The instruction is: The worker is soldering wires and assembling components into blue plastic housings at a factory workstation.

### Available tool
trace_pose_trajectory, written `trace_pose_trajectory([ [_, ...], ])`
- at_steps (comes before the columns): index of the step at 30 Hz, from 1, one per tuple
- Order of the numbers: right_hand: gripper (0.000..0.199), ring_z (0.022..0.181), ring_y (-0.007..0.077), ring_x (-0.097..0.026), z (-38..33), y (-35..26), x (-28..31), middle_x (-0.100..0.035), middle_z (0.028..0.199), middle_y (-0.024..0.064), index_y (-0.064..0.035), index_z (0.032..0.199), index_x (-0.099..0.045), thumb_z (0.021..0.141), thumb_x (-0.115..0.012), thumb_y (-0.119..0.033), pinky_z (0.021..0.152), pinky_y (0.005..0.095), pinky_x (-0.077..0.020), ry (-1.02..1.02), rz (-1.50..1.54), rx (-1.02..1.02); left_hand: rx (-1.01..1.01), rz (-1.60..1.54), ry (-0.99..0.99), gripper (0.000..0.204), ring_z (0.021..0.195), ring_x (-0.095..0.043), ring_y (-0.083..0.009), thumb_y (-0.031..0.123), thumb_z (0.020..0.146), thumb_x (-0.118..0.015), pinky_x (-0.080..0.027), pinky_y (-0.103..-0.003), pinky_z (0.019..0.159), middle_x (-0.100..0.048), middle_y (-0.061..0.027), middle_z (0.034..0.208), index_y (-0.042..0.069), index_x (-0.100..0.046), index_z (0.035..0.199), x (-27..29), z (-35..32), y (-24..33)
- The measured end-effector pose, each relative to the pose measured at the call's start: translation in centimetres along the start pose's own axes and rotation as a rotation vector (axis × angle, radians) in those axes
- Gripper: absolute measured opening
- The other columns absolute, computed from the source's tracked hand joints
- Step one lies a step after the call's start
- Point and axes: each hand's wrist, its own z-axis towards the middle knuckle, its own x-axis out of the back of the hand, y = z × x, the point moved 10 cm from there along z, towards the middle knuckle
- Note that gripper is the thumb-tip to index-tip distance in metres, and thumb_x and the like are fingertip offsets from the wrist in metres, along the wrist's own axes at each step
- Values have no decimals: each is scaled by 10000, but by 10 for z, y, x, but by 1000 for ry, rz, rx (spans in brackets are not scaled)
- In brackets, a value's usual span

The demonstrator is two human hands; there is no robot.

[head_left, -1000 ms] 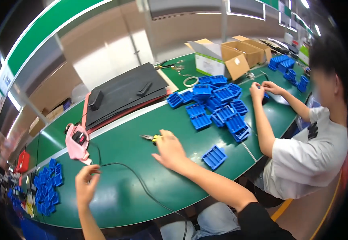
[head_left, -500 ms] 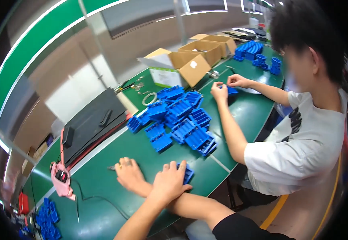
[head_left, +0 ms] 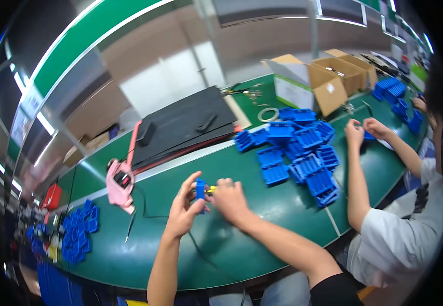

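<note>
My left hand [head_left: 183,214] grips a blue plastic battery holder [head_left: 200,189] on edge, thumb and fingers around it, above the green table. Close on its right, my right hand [head_left: 230,200] is closed around a small tool with yellow parts [head_left: 211,189]; its exact kind is mostly hidden by the fingers. The tool's near end is at the holder's side, and I cannot tell whether they touch. A large heap of similar blue holders [head_left: 295,145] lies farther off to the right.
Blue parts [head_left: 80,232] pile up at the left end. Beside them are a pink cloth-like item with a black device [head_left: 121,183], tweezers [head_left: 130,227] and a dark cable [head_left: 196,242]. Black mats [head_left: 180,130] and cartons [head_left: 328,84] line the back. A co-worker's hands [head_left: 366,130] work at right.
My crossed forearms have parted. My left hand has lifted a blue holder from the table and carried it left; my right hand now holds the yellow tool beside it. The view has turned left.
</note>
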Motion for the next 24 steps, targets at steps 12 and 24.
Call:
trace_pose_trajectory([
  [12, 229, 789, 232, -536, -22, -19, 29, -545, 863, 110, 24, 735, -639, 861, -637, -167, 710, 324, -427, -64, 1108, -117, -137, -85, 435, 564, 847, -599, -189, 442, 975, -449, -551, -335, 665, -528, -136, 1078, 73, -332, 1385, 100, -52, -38],
  [24, 146, 855, 164, -556, -42, -54, 15, -590, 957, 89, 26, 876, -678, 865, -593, -92, 747, 282, -433, -269, 1294, -108, -207, -302, 564, 505, 971, -547, -184, 237, 967, -508, -568, -391, 768, -472, -85, 1071, 53, -298, 1387, 105, -61, -40],
])
